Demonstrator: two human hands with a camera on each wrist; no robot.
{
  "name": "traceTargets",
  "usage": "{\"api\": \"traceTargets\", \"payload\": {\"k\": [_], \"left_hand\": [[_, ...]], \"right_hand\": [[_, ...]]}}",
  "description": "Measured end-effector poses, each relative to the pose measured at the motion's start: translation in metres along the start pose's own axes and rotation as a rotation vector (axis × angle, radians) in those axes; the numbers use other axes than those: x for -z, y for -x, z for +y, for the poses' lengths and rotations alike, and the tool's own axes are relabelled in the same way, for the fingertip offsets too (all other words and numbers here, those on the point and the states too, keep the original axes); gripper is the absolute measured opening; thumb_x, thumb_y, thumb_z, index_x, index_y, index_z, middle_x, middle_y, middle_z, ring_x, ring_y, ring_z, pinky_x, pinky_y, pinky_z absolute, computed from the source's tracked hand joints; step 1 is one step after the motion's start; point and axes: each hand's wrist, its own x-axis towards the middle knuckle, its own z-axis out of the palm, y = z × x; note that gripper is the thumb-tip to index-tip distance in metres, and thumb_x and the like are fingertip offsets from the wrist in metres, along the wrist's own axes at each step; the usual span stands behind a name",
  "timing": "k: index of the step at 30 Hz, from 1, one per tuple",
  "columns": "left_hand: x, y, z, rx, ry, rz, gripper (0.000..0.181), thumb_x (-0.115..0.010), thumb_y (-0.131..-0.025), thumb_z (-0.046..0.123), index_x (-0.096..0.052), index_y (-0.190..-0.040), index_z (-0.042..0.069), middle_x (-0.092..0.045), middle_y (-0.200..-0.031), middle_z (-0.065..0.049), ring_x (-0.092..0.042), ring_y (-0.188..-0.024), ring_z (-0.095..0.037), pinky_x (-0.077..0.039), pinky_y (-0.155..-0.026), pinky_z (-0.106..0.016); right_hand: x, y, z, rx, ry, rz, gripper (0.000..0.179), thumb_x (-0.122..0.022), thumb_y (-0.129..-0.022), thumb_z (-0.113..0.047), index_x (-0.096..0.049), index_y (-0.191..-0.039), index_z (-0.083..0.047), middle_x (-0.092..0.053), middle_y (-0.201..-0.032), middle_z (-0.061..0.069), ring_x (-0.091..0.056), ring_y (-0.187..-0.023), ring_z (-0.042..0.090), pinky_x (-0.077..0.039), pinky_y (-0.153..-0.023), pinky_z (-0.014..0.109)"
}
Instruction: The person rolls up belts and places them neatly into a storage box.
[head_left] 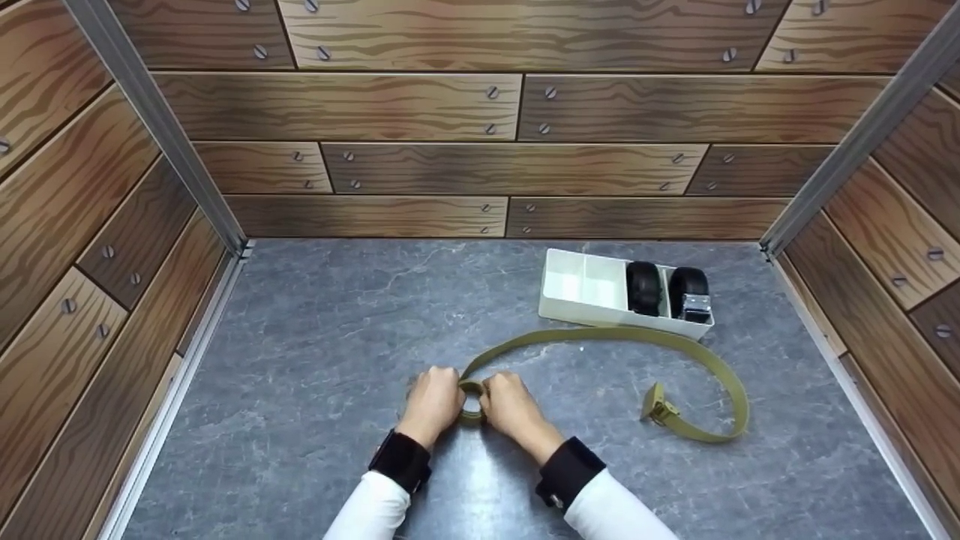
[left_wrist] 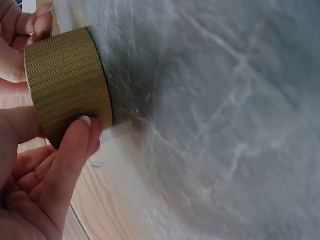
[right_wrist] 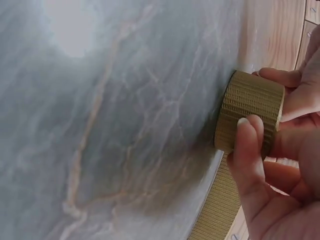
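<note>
An olive-green webbing belt lies on its edge on the grey tabletop, one end wound into an open ring-shaped coil. My left hand pinches the coil's left side; in the left wrist view a thumb and fingers grip the ribbed webbing coil. From the opposite side my right hand pinches the same coil, and the right wrist view shows its fingers on the coil. The unwound length curves out behind the hands and round to the right, ending in a buckle.
A white divided tray stands behind the belt at right, close to the strap. Two black rolled belts sit in its right compartments, one with a silver buckle. Wood-patterned panels wall the back and both sides.
</note>
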Motion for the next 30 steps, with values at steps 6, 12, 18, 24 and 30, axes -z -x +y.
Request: {"api": "traceTargets", "payload": {"k": [6,12,18,24,30], "left_hand": [[0.0021,-0.0019,-0.0001,-0.048,0.006,-0.02,0.019,-0.071,-0.078,0.007,-0.059,-0.064,0.006,-0.063,-0.065,-0.011,-0.065,-0.06,-0.031,-0.05,-0.053,-0.041],[0.0007,-0.0034,0.0008,-0.042,-0.024,-0.015,0.015,-0.068,-0.078,0.005,-0.062,-0.065,0.004,-0.065,-0.067,-0.014,-0.065,-0.06,-0.033,-0.051,-0.053,-0.043],[0.0005,-0.0019,-0.0012,-0.038,0.009,0.018,0.017,-0.069,-0.075,0.005,-0.059,-0.062,0.006,-0.063,-0.064,-0.012,-0.064,-0.059,-0.033,-0.051,-0.054,-0.043],[0.0014,-0.0014,-0.001,-0.042,-0.005,-0.001,0.016,-0.072,-0.078,0.009,-0.062,-0.065,0.005,-0.064,-0.065,-0.012,-0.064,-0.06,-0.032,-0.05,-0.052,-0.042],[-0.0018,-0.0022,0.0001,-0.019,-0.028,0.017,0.014,-0.069,-0.076,0.005,-0.062,-0.064,0.003,-0.064,-0.066,-0.015,-0.065,-0.06,-0.034,-0.051,-0.052,-0.043]], "right_hand": [[0.0008,-0.0028,0.0034,0.093,0.106,0.006,0.016,-0.065,-0.082,0.002,-0.062,-0.069,-0.008,-0.057,-0.069,0.006,-0.059,-0.065,0.021,-0.049,-0.057,0.033],[0.0033,-0.0025,0.0031,0.033,0.021,-0.004,0.009,-0.063,-0.086,-0.002,-0.069,-0.079,-0.004,-0.057,-0.069,0.003,-0.055,-0.059,0.016,-0.047,-0.054,0.03],[0.0058,-0.0015,0.0016,-0.003,-0.004,-0.023,0.017,-0.064,-0.086,-0.001,-0.063,-0.07,-0.008,-0.055,-0.062,0.001,-0.049,-0.054,0.013,-0.043,-0.052,0.029],[0.0026,-0.0037,0.0053,0.13,0.092,-0.014,0.009,-0.066,-0.085,-0.001,-0.07,-0.079,-0.007,-0.06,-0.078,0.006,-0.063,-0.075,0.024,-0.053,-0.067,0.035],[0.0036,-0.0012,0.0026,-0.004,-0.066,-0.023,0.015,-0.067,-0.088,-0.009,-0.067,-0.073,-0.007,-0.058,-0.064,-0.001,-0.056,-0.054,0.012,-0.048,-0.052,0.028]]}}
